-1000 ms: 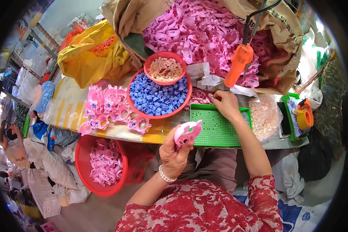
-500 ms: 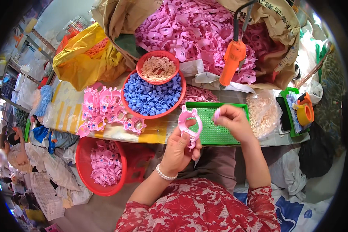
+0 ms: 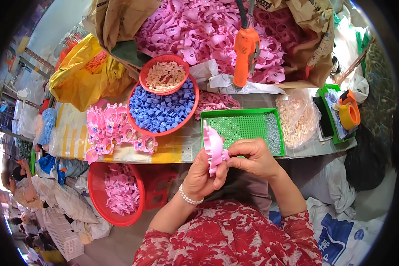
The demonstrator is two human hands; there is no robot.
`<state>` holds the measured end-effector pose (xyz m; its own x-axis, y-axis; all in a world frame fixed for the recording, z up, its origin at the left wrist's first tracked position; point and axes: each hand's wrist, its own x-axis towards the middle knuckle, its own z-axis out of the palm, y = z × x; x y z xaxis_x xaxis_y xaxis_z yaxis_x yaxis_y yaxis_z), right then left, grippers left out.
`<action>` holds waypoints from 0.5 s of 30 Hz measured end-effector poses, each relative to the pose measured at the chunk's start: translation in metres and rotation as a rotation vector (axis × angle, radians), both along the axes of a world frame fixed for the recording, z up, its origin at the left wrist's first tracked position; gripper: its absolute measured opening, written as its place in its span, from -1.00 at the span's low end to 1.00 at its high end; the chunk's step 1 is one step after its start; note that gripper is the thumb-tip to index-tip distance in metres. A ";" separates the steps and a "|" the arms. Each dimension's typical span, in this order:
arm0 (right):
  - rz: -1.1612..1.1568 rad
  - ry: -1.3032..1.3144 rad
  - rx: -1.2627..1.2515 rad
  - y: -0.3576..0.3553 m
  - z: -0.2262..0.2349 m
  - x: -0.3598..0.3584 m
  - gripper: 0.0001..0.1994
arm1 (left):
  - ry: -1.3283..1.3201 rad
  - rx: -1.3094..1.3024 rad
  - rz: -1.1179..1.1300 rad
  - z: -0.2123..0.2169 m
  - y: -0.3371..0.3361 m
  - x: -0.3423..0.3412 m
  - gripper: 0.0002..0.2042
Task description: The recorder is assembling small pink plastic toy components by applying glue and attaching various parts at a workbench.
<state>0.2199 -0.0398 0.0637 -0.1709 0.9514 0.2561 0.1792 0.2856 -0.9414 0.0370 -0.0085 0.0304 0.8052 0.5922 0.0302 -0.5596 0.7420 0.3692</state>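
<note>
Moved in from over the green tray [image 3: 246,126], the right hand [image 3: 255,159] in the head view pinches at the pink frame [image 3: 213,148], gripped between thumb and fingers of the left hand [image 3: 201,176], the tray just beyond these fingers.

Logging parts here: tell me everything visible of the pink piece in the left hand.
The pink piece looks like glossy plastic, curved, with an uneven left edge. Held nearly upright and edge-on, it overlaps the green tray in view. The left hand grips its lower part; the right hand apparently touches its right side.
</note>
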 end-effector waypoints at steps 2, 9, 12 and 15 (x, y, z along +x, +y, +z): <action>0.038 0.026 -0.024 -0.002 0.003 -0.002 -0.84 | -0.021 -0.025 -0.015 -0.003 -0.004 -0.003 -0.48; -0.098 0.279 -0.168 -0.015 0.006 -0.021 -0.87 | -0.432 0.094 -0.002 -0.013 -0.001 0.006 -0.45; -0.176 0.271 0.162 -0.019 0.020 -0.025 -0.87 | -0.609 0.113 -0.095 -0.013 0.003 0.012 -0.42; -0.106 0.365 0.185 -0.025 0.026 -0.027 -0.87 | -0.742 0.117 -0.189 -0.005 0.003 0.022 -0.43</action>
<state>0.1933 -0.0645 0.0894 0.0588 0.8913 0.4495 -0.1193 0.4534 -0.8833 0.0592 -0.0058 0.0253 0.6366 0.4061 0.6556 -0.5588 0.8288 0.0291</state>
